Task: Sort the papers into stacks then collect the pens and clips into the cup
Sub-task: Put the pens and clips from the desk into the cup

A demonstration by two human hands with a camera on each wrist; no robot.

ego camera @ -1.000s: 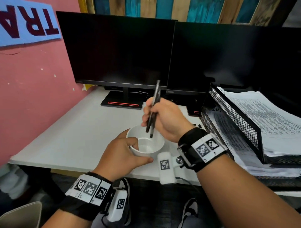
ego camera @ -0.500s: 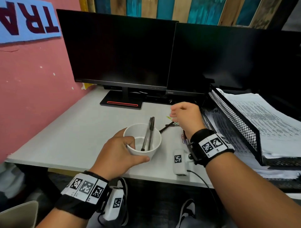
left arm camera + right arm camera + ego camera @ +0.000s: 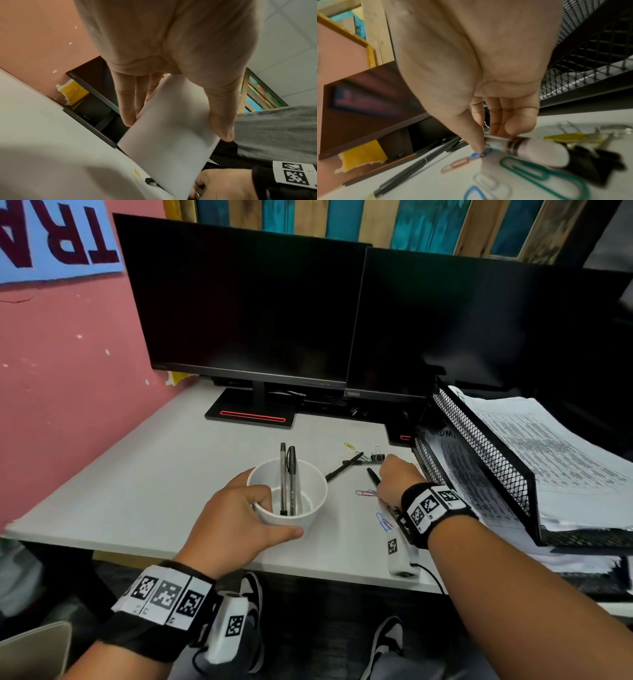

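My left hand (image 3: 279,515) grips the white cup (image 3: 310,474) near the desk's front edge, thumb on the near wall and fingers over the rim; the left wrist view shows the fingers (image 3: 126,108) along the cup (image 3: 171,128). Two pens (image 3: 287,474) stand in it. To its right, my right hand (image 3: 383,474) is down on the desk, thumb and fingertips (image 3: 511,129) pinching a pen (image 3: 530,148) whose black tip (image 3: 372,475) sticks out. Another black pen (image 3: 342,468) lies beside it. Coloured paper clips (image 3: 365,493) and binder clips (image 3: 590,162) lie around.
A black mesh paper tray (image 3: 479,446) holding stacked papers (image 3: 555,446) stands at the right, close to my right hand. Two dark monitors (image 3: 246,309) line the back of the desk (image 3: 137,474). A pink wall borders the left.
The right hand let two pens go into the cup, moved right and came down on the desk onto another pen. The left hand stays on the cup.
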